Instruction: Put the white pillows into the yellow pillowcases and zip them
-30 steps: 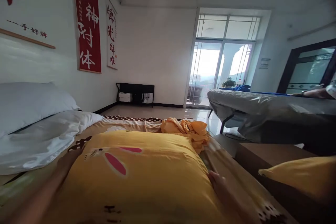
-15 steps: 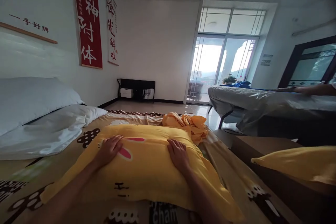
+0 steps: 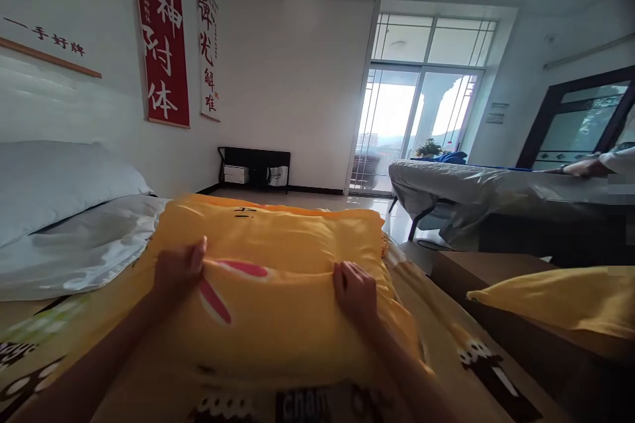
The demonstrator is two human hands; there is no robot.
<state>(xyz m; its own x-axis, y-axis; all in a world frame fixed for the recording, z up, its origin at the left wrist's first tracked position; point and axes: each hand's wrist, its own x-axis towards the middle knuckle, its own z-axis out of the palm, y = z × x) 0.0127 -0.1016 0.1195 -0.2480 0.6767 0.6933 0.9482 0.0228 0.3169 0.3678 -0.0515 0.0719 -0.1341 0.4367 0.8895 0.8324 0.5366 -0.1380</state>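
A yellow pillow (image 3: 278, 291) with a pink rabbit-ear print lies on the patterned bed sheet (image 3: 471, 370) in front of me. Its far half is raised and folding toward me. My left hand (image 3: 178, 271) pinches the pillow's fabric on the left side. My right hand (image 3: 354, 291) grips the fabric on the right side. Both forearms reach in from the bottom of the view.
Two white pillows (image 3: 64, 211) are stacked at the left against the wall. Another yellow pillow (image 3: 560, 297) lies on a brown box at right. A second bed under a grey cover (image 3: 496, 195) stands beyond, with another person's arm (image 3: 595, 165) on it.
Both hands went from resting flat on the yellow pillow to gripping its fabric, and the pillow's far part has lifted, hiding the orange cloth behind it.
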